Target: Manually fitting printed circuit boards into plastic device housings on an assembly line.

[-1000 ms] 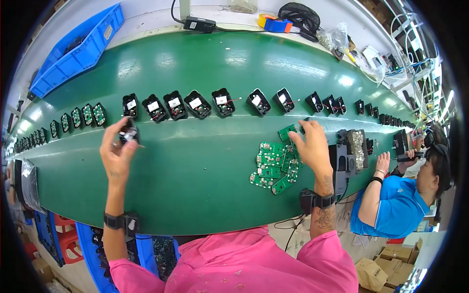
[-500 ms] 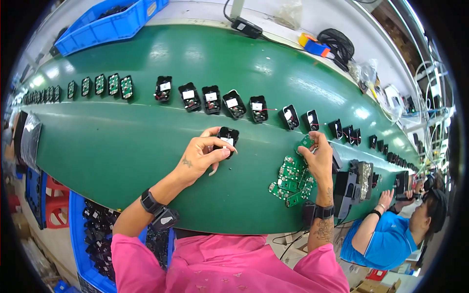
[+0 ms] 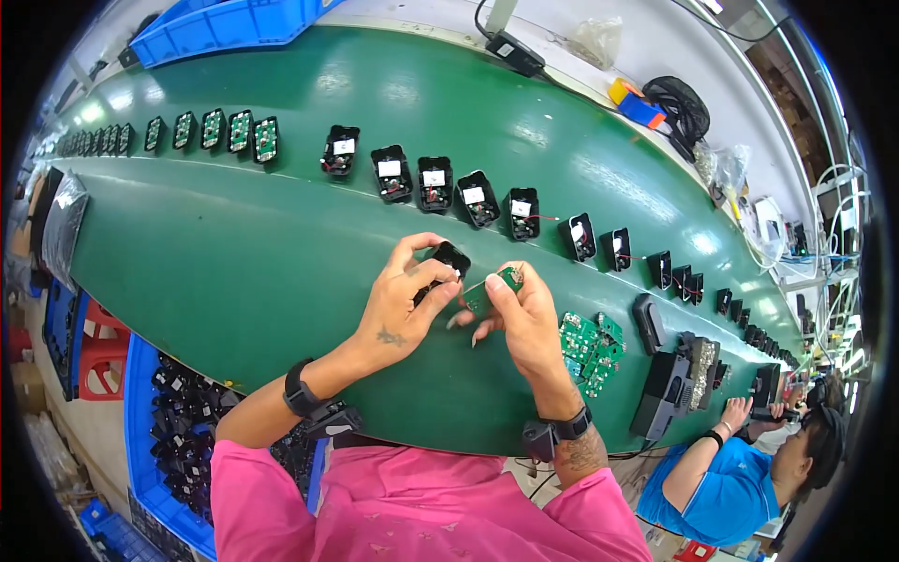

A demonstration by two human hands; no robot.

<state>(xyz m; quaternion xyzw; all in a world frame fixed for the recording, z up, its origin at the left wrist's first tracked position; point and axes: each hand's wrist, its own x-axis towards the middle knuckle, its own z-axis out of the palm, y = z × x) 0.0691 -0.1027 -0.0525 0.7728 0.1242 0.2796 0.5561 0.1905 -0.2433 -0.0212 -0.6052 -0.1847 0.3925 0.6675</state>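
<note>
My left hand (image 3: 397, 302) is closed around a small black plastic housing (image 3: 453, 255), thumb and fingertips at its near edge; the fingers cover most of its inside. Close beside it, my right hand (image 3: 526, 320) pinches a green circuit board (image 3: 494, 288) between thumb and fingers. The board's left end comes up near the left fingertips; whether it touches the housing I cannot tell. To the right of my right hand, a loose pile of green circuit boards (image 3: 594, 350) lies on the green table (image 3: 281, 309).
A row of black housings (image 3: 435, 184) with white labels crosses the table beyond my hands. Further left stand housings with green boards (image 3: 240, 131). Black cases (image 3: 661, 393) stand at right, near a co-worker in blue (image 3: 726, 492). Blue crates sit far left (image 3: 225, 36) and below left (image 3: 140, 412).
My right hand has lifted a circuit board away from beside the pile and brought it left, next to the housing. My left hand still holds the housing. The whole view has shifted slightly.
</note>
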